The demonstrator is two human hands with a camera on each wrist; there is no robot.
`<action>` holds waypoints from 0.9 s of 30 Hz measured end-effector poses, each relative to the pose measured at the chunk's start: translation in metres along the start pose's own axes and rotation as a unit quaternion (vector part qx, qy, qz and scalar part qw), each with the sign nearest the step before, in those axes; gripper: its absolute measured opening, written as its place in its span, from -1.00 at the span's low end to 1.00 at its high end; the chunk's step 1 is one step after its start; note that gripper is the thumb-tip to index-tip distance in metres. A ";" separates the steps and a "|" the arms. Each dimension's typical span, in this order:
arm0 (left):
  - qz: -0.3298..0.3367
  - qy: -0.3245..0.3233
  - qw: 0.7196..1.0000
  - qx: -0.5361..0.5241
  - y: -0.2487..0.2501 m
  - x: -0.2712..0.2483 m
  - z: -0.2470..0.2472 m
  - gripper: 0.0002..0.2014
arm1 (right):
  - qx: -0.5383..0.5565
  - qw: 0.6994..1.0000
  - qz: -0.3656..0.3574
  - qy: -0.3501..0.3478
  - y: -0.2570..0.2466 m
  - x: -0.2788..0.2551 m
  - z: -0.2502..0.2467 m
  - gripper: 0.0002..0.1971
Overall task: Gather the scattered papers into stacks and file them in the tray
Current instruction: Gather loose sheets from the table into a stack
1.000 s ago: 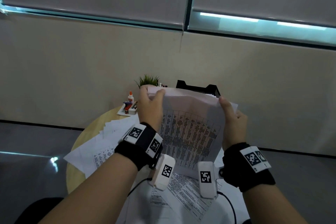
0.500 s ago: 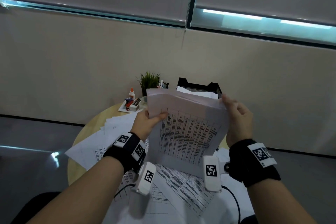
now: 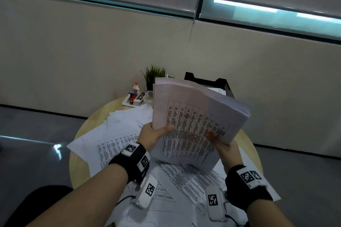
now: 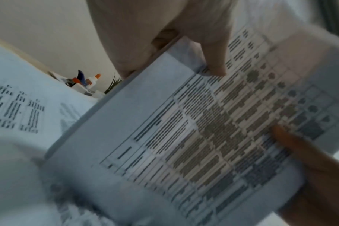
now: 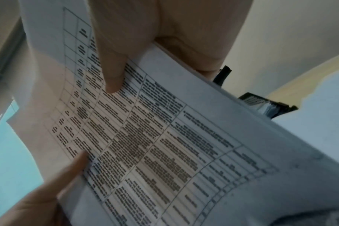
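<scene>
Gripping a thick stack of white printed sheets [image 3: 193, 121] at frame centre, the left hand [image 3: 153, 135] pinches its left edge — thumb across the printed table — while the right hand [image 3: 220, 143] clasps the lower right edge. Behind it stands the black plastic filing tray [image 3: 224, 84]; loose printed papers [image 3: 114, 134] cover the round wooden table [image 3: 77, 167] below.

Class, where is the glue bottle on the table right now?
In the head view the glue bottle stands at the table's far left edge, beside the potted plant, behind the scattered papers.
</scene>
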State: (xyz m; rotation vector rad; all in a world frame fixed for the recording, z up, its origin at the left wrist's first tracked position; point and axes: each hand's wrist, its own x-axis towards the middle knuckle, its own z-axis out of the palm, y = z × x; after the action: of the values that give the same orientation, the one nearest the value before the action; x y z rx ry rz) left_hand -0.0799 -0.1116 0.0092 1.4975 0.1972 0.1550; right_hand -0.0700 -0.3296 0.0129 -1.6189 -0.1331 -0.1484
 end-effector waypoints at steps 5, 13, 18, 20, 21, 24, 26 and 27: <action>0.044 0.052 0.997 -0.045 0.008 -0.014 0.006 -0.75 | 0.055 0.998 -0.026 0.034 -0.008 -0.009 0.012 -0.80; 0.080 0.101 0.990 -0.050 0.002 -0.061 -0.013 -0.62 | 0.069 0.997 -0.018 0.004 -0.016 -0.046 0.018 -0.78; 0.046 0.087 0.994 -0.044 -0.019 -0.068 -0.015 -0.72 | 0.077 0.996 -0.026 0.028 -0.020 -0.053 0.016 -0.79; 0.052 0.081 0.995 -0.038 -0.016 -0.068 -0.014 -0.79 | 0.084 0.995 -0.039 0.028 -0.027 -0.051 0.014 -0.80; 0.054 0.075 0.995 -0.033 -0.015 -0.069 -0.014 -0.82 | 0.076 0.996 -0.042 0.031 -0.030 -0.050 0.014 -0.81; 0.053 0.053 0.997 -0.028 -0.012 -0.071 -0.015 -0.83 | 0.019 0.991 -0.095 0.089 -0.040 -0.050 0.012 -0.73; 0.048 0.030 0.998 -0.029 -0.012 -0.071 -0.019 -0.83 | 0.002 0.978 -0.168 0.122 -0.048 -0.049 0.009 -0.46; 0.048 0.015 0.998 -0.029 -0.012 -0.071 -0.021 -0.82 | -0.015 0.969 -0.210 0.130 -0.055 -0.049 0.006 -0.34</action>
State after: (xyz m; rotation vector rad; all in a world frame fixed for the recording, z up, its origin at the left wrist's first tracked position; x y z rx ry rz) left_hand -0.1542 -0.1075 -0.0020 1.4477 0.1436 0.2590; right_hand -0.1275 -0.3206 0.0582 -1.5683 -0.2722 -0.6894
